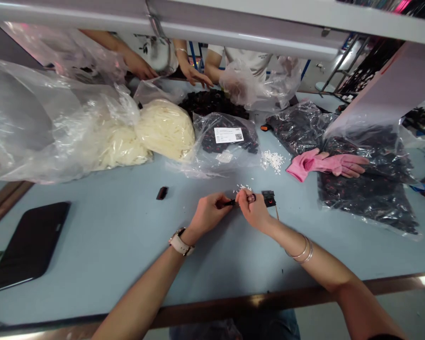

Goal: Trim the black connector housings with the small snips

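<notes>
My left hand (pixel 212 211) is closed in a pinch on a small black part (pixel 230 202) above the blue-grey tabletop. Close against it, my right hand (pixel 252 208) is closed too, its fingertips at the same part; whether it holds anything else is hidden. Just right of my right hand lies a black plastic connector piece (pixel 268 198) with a red mark, a thin stick (pixel 277 213) beside it. A few tiny white pieces (pixel 243 188) are scattered behind my fingers. A dark brown-black block (pixel 162 192) rests alone to the left.
Bags of cream parts (pixel 166 127) and a labelled bag of black parts (pixel 212 156) line the back. A white pile (pixel 272 161), a pink glove (pixel 326 164) and more bags (pixel 368 198) are at right. A black tablet (pixel 30 245) lies left. Co-workers' hands (pixel 196 75) are across the table.
</notes>
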### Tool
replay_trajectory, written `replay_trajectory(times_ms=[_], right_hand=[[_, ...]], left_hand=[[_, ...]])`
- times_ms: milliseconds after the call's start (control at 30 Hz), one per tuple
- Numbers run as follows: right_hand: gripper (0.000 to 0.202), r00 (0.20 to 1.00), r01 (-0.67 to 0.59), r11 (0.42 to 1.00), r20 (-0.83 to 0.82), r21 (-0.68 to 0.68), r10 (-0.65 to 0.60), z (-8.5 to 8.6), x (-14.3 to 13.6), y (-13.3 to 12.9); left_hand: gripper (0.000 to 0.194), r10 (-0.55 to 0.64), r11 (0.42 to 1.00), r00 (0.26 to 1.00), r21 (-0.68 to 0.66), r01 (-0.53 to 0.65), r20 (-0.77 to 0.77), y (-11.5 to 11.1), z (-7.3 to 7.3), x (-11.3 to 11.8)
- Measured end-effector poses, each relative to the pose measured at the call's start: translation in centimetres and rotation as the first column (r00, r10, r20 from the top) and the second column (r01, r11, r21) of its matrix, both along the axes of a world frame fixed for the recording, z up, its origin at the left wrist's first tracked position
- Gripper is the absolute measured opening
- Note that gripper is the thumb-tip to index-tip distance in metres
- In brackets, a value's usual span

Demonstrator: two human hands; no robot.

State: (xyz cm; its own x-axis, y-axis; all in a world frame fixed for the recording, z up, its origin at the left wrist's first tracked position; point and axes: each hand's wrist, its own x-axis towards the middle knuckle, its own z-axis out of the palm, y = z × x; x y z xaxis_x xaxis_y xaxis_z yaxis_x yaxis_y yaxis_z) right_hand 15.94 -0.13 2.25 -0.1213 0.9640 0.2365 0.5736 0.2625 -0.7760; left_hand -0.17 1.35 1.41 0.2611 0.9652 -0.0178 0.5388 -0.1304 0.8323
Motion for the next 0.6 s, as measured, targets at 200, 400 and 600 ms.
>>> replay_trajectory(times_ms=[200,400,600], right_hand=[[0.030,0.999,-0.031,1.000,-0.040,0.007,0.031,-0.4,0.1,-0.4],[0.038,0.977,0.038,0.999,-0.209,0.036,-0.030,-1.5,0.7,-0.7],[0.035,0.979,0.022,1.000,-0.201,0.019,-0.017,-1.4,0.6,-0.6]], left_hand=[[0.012,-0.011,1.000,1.000,-0.012,0.011,0.008,0.0,-0.2,-0.1],[0.014,-0.015,1.000,1.000,-0.012,0.016,0.018,0.1,-0.5,-0.2],[0.016,-0.012,1.000,0.999,-0.024,0.013,0.032,0.1,-0.3,-0.1]])
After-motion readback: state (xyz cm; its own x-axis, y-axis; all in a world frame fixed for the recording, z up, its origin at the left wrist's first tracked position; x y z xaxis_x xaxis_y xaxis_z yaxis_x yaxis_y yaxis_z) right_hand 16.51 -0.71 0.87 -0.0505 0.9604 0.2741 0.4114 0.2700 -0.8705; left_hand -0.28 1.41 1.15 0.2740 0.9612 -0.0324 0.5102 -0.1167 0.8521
